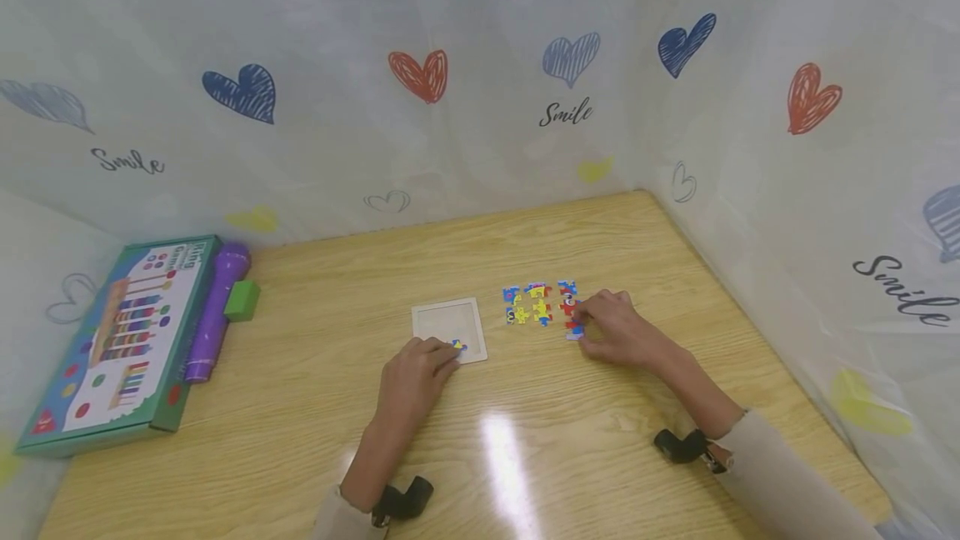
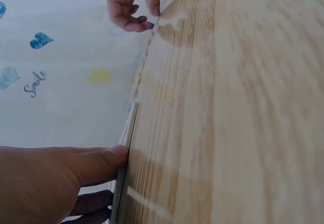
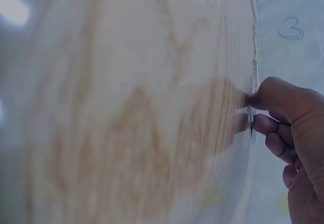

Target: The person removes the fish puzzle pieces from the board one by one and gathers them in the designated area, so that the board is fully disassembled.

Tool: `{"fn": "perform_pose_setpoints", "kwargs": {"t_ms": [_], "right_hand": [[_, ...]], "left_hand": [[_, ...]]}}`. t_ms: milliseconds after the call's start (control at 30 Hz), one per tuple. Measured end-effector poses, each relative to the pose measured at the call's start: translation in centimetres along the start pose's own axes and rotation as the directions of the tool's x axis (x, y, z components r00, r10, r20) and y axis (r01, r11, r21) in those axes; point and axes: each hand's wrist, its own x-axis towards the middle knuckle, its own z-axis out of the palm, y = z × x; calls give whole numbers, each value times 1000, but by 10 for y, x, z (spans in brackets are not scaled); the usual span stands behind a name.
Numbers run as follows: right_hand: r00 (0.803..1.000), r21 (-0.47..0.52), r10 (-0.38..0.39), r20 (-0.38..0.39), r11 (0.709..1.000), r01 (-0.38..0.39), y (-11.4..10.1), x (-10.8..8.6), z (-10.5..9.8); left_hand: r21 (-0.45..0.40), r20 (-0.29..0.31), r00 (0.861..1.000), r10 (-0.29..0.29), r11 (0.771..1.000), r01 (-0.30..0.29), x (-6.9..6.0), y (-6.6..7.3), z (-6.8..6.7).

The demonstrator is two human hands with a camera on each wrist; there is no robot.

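My left hand (image 1: 416, 373) is at the near rim of a shallow white puzzle frame (image 1: 482, 340). In the left wrist view its thumb touches the frame's edge (image 2: 132, 120), with other fingers just behind that edge. A small blue and yellow puzzle piece (image 1: 460, 346) shows at the fingertips, inside the frame. To the right lie several loose puzzle pieces (image 1: 542, 308) in columns. My right hand (image 1: 618, 327) pinches a blue puzzle piece (image 1: 576, 331) at the near end of the rightmost column, beside a red piece (image 1: 567, 307). Its fingers partly hide that column.
At the far left lies a flat game box (image 1: 127, 340) with a green border. Beside it are a purple microphone-shaped toy (image 1: 213, 315) and a green block (image 1: 242, 301). A heart-printed curtain (image 1: 480, 140) rises along the back and right edges of the wooden table (image 1: 585, 457).
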Motion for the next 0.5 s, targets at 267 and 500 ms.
{"fn": "perform_pose_setpoints", "kwargs": {"t_ms": [267, 500], "right_hand": [[1000, 1, 4, -19, 1000, -4, -2, 0, -1], [987, -5, -116, -111, 993, 116, -15, 6, 1]], "left_hand": [[7, 39, 998, 45, 999, -45, 0, -2, -3], [-53, 22, 999, 27, 998, -26, -1, -4, -3]]}}
